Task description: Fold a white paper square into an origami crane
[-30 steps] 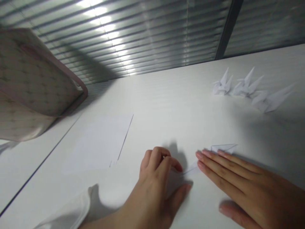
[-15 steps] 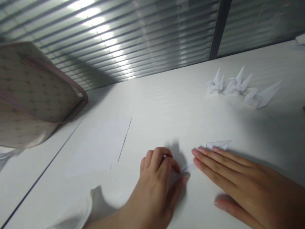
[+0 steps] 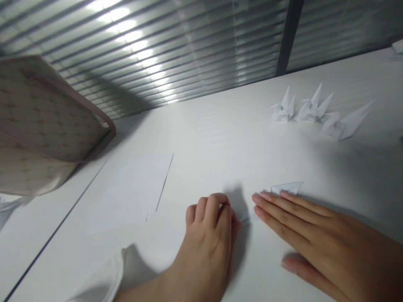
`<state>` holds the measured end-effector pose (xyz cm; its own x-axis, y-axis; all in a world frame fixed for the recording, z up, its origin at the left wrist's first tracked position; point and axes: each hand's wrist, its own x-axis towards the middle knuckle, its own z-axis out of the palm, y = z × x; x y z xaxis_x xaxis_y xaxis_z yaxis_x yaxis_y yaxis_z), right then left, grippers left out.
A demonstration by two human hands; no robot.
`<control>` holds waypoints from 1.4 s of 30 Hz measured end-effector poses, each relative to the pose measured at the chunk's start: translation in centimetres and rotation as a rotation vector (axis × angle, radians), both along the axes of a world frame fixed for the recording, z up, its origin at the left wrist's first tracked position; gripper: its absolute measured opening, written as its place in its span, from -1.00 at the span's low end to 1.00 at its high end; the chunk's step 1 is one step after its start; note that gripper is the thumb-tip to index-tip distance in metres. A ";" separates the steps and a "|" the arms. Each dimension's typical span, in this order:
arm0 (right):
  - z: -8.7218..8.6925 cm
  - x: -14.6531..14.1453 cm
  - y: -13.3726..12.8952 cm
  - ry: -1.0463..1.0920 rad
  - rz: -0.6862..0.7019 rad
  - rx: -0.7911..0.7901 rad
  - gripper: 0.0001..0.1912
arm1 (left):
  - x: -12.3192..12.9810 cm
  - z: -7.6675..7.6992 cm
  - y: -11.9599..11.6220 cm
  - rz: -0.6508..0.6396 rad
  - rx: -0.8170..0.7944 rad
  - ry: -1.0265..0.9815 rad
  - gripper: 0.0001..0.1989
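Folded paper (image 3: 286, 188) | right hand (image 3: 315, 235) pressing | left hand (image 3: 208, 235) pinching | 3 cranes (image 3: 310, 111) beyond

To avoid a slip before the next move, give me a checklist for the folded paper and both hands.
1. Grip of the left hand on the folded white paper: cannot tell; the curled fingers hide it.
2. Position of the right hand: ok; it lies flat and open, fingertips at the paper.
3. Whole paper in view: not ok; the hands cover part of it.
4. Distance to the three paper cranes: ok; they stand well apart from both hands.
5. Loose white sheet: ok; it lies left of the left hand, untouched.
6. Patterned bag: ok; it is apart from both hands.
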<state>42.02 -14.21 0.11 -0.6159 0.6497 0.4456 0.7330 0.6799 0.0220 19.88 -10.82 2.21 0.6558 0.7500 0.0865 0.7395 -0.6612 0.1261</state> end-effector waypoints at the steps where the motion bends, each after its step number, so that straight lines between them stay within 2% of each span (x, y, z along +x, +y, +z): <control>1: 0.0 0.0 0.0 0.004 0.005 -0.004 -0.58 | 0.0 0.0 -0.1 -0.003 0.002 0.004 -0.80; 19: 0.0 0.2 0.3 0.048 0.028 -0.070 -0.58 | -1.0 0.1 -0.1 0.013 -0.055 -0.023 -0.81; 26: -0.5 0.3 0.0 -0.020 0.048 -0.076 -0.54 | -1.0 -0.1 0.2 -0.046 -0.018 -0.005 -0.81; 29: -0.5 0.3 0.2 0.001 0.052 -0.074 -0.54 | -1.5 0.3 0.0 -0.036 -0.090 -0.049 -0.80; 32: -0.5 0.2 0.2 0.017 0.044 -0.093 -0.53 | -2.1 1.2 0.1 0.014 -0.205 -0.167 -0.75; 34: -0.5 0.2 0.2 0.026 0.044 -0.109 -0.53 | -2.3 1.7 0.4 0.029 -0.226 -0.236 -0.73; 39: -0.4 0.2 0.2 0.017 0.051 -0.105 -0.50 | -2.4 1.6 0.9 -0.129 -0.087 -0.297 -0.73; 42: -0.3 0.3 0.3 0.014 0.063 -0.109 -0.49 | -2.2 1.3 0.9 -0.218 0.010 -0.294 -0.81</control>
<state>42.35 -13.88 -0.23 -0.6513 0.6548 0.3835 0.6883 0.7225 -0.0646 17.65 -9.87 3.46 0.7458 0.5936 0.3022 0.5143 -0.8015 0.3051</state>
